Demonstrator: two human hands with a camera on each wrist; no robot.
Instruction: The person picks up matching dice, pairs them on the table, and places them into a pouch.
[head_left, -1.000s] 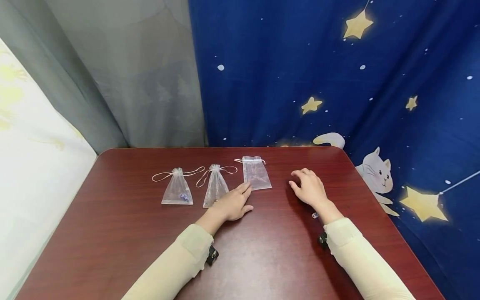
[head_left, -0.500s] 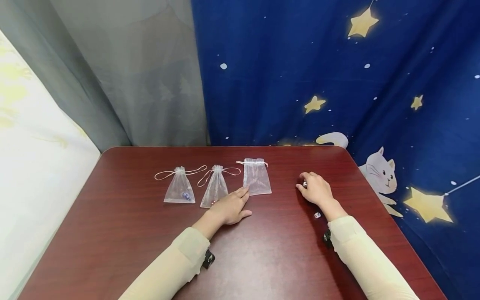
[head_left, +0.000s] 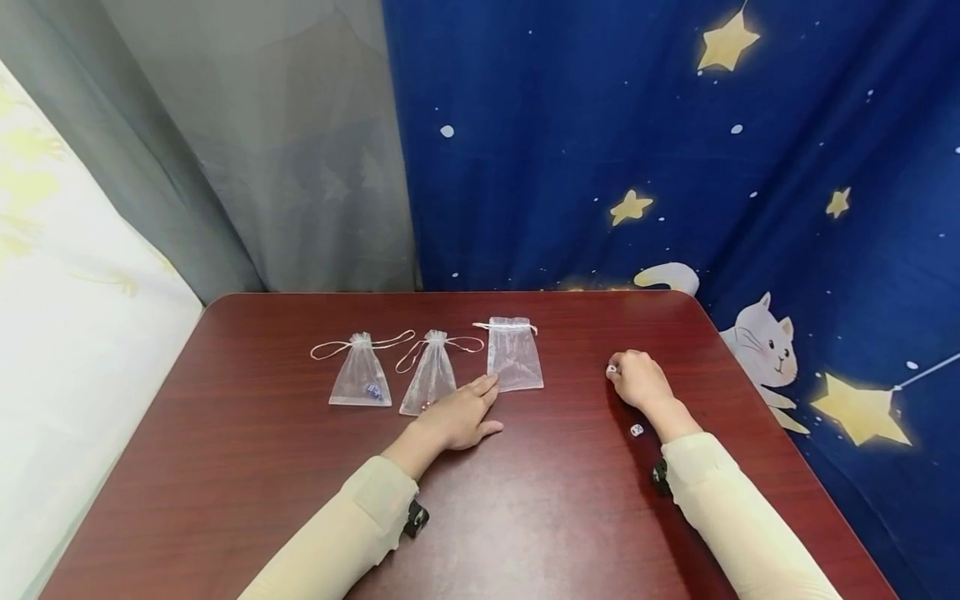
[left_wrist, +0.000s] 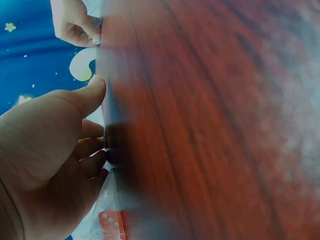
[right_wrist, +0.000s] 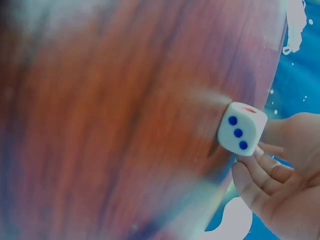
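My right hand (head_left: 641,382) pinches a white die (head_left: 612,369) between thumb and fingertips at the right of the table. Nearer the wrist lies another white die (head_left: 637,430), large in the right wrist view, where blue dots show on one face of the die (right_wrist: 242,129). My left hand (head_left: 456,415) rests on the table with fingers extended, its fingertips at the lower left corner of a flat sheer drawstring bag (head_left: 514,357). Beside that hand lies a second sheer bag (head_left: 431,371) with red dice (left_wrist: 111,224), partly hidden by the hand.
A third sheer bag (head_left: 358,373) with blue dice (head_left: 373,391) lies farther left, its cords spread. The dark red table (head_left: 540,500) ends at a grey curtain (head_left: 300,167) and a blue star-patterned curtain (head_left: 540,150).
My right hand has shifted right and its fingers have closed on a white die. The left hand has stayed nearly still by the flat bag. The view has shifted slightly.
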